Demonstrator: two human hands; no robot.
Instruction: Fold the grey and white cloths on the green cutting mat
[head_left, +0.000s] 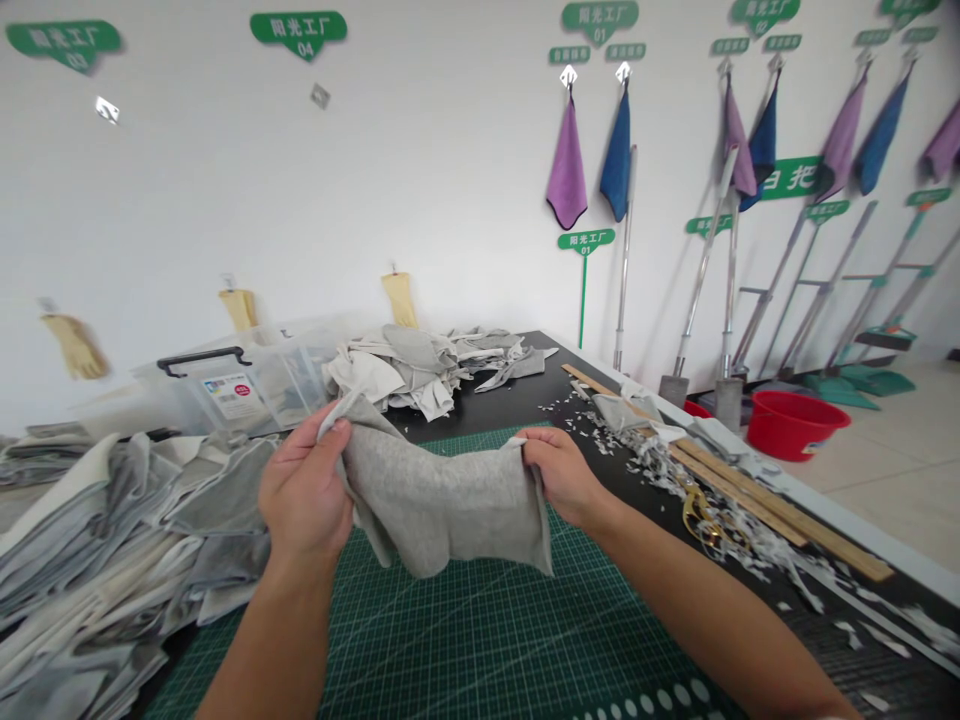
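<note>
A piece of grey fabric (457, 500) hangs between my two hands, sagging in the middle above the green cutting mat (480, 640). My left hand (311, 480) pinches its upper left corner, thumb on top, with a fold of the cloth bunched there. The upper right corner is gripped between thumb and fingers of my right hand (559, 470). Close to my left hand lies a heap of folded grey and off-white fabric pieces (135, 540). Behind the held piece, another loose pile of fabric pieces (412, 365) rests on the black table (525, 400).
Gold-handled scissors (701, 515), wooden rulers (750, 490) and fabric scraps (645, 455) lie along the right table edge. A clear plastic box (240, 380) stands at the back left. Beyond the table are a red basin (795, 425), mops (705, 270) and hanging cloths (568, 170).
</note>
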